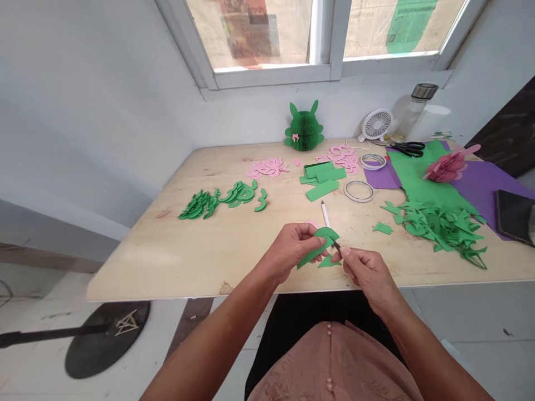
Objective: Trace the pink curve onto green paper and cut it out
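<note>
My left hand (298, 248) pinches a green paper piece (311, 256) with a rounded top edge, just above the table's front part. In my right hand (368, 273) is a pair of small dark scissors (336, 245), its blades at the paper's right side and its handles mostly hidden by my fingers. A green scrap (330, 262) lies beneath, between both hands. Just beyond the paper rests a white pencil (325, 214) with a dark tip. A bit of pink paper shows behind my left fingers.
Green curved cutouts (199, 204) and pink cutouts (267, 167) lie leftward. Green strips (321, 189), tape rolls (359, 191) and a green paper figure (304, 129) stand farther back. Rightward are green scraps (443, 225), black-handled scissors (407, 148), a fan (377, 123), a bottle (412, 114) and a phone (516, 214).
</note>
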A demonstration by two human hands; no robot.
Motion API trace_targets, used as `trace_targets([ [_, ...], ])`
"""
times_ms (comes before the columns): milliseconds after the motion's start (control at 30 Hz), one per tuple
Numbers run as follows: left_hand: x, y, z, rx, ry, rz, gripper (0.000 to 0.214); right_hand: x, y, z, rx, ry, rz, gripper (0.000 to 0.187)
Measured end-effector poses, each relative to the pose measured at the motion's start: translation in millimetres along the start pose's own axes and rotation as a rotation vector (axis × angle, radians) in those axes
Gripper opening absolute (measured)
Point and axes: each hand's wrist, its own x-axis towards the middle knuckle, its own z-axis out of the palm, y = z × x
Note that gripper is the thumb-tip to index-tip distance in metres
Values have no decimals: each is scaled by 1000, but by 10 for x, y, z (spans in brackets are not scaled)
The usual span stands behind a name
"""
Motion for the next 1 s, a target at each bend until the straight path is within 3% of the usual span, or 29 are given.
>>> trace_targets([
  [1000, 7, 112, -50, 83, -60, -49, 15, 0, -24, -16, -72, -39, 6, 50],
])
